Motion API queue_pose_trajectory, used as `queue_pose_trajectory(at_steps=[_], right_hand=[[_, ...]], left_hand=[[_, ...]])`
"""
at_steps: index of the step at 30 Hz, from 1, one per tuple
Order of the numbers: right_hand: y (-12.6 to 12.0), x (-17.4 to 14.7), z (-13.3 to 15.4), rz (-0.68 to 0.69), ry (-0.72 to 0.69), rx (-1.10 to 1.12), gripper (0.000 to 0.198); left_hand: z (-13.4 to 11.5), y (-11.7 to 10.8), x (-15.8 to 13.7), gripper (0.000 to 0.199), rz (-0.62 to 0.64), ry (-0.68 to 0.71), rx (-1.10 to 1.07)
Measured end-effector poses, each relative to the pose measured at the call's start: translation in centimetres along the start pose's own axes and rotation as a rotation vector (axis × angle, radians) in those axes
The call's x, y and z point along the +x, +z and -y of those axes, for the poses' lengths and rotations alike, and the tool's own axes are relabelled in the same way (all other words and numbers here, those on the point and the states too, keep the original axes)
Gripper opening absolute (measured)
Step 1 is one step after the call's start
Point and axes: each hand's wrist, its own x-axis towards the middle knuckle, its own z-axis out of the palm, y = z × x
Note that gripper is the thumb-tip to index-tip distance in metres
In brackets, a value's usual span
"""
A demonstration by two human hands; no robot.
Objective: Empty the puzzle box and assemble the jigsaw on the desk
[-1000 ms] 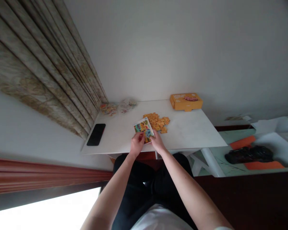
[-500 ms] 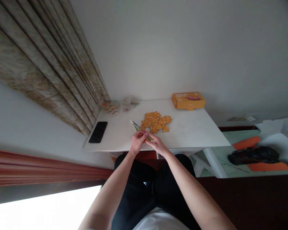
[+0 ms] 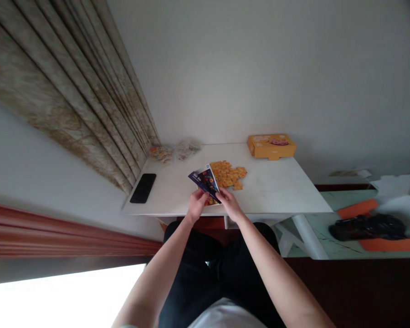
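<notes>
Both hands hold a few printed cards [image 3: 207, 181] with dark, colourful pictures, fanned out above the table's front edge. My left hand [image 3: 197, 204] grips their lower left side, thumb on top. At the lower right side, my right hand [image 3: 229, 203] pinches them between thumb and fingers. Just beyond the cards lies a loose pile of orange jigsaw puzzle pieces [image 3: 229, 174], partly hidden behind them. What is printed on the cards is too small to read.
On the white table [image 3: 273, 191] are a black phone [image 3: 143, 188] at left, clear bags of pieces [image 3: 161, 154] at the back left, and a yellow box [image 3: 272, 146] at the back right. A lower surface to the right bears a black object [image 3: 367, 227].
The cards, seen nearly edge-on before, are now turned and fanned so their dark printed faces show. My right hand has shifted slightly to the right, away from the left. The view has moved slightly.
</notes>
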Motion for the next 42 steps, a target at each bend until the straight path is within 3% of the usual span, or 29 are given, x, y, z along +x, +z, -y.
queue_pose_trajectory(at_steps=[5, 10, 14, 19, 22, 25, 28, 32, 38, 42], right_hand=[[-0.3, 0.1, -1.0, -0.121, 0.074, 0.131, 0.045], [-0.4, 0.0, -1.3, -0.215, 0.178, 0.311, 0.05], [-0.7, 0.2, -1.3, -0.257, 0.189, 0.404, 0.053], [-1.4, 0.4, -1.3, -0.278, 0.23, 0.503, 0.051], [-1.5, 0.3, -1.2, -0.242, 0.228, 0.516, 0.049], [-1.4, 0.2, -0.9, -0.167, 0.203, 0.498, 0.048], [-1.3, 0.2, -0.5, -0.098, 0.201, 0.476, 0.052], [-0.7, 0.1, -0.1, -0.049, 0.17, 0.402, 0.054], [-0.1, -0.1, -0.6, -0.032, 0.11, 0.199, 0.053], [-0.2, -0.2, -1.0, -0.114, 0.102, 0.08, 0.057]], left_hand=[[-2.1, -1.5, -0.5, 0.019, -0.052, 0.047, 0.035], [-3.6, -5.8, -0.4, 0.016, -0.092, 0.078, -0.051], [-3.9, -9.4, 0.4, 0.017, -0.148, 0.009, -0.099], [-3.1, -12.0, 1.6, 0.038, -0.209, -0.104, 0.06], [-2.2, -11.3, 1.7, 0.055, -0.254, -0.171, 0.166], [-2.1, -8.8, 0.9, 0.054, -0.237, -0.118, 0.286], [-3.1, -5.7, -0.2, 0.058, -0.129, -0.051, 0.344], [-5.5, -3.2, -0.9, 0.063, -0.132, -0.028, 0.35], [-6.8, -2.3, -0.8, 0.05, -0.034, 0.003, 0.284], [-5.4, -2.7, -0.2, 0.04, -0.14, 0.013, 0.146]])
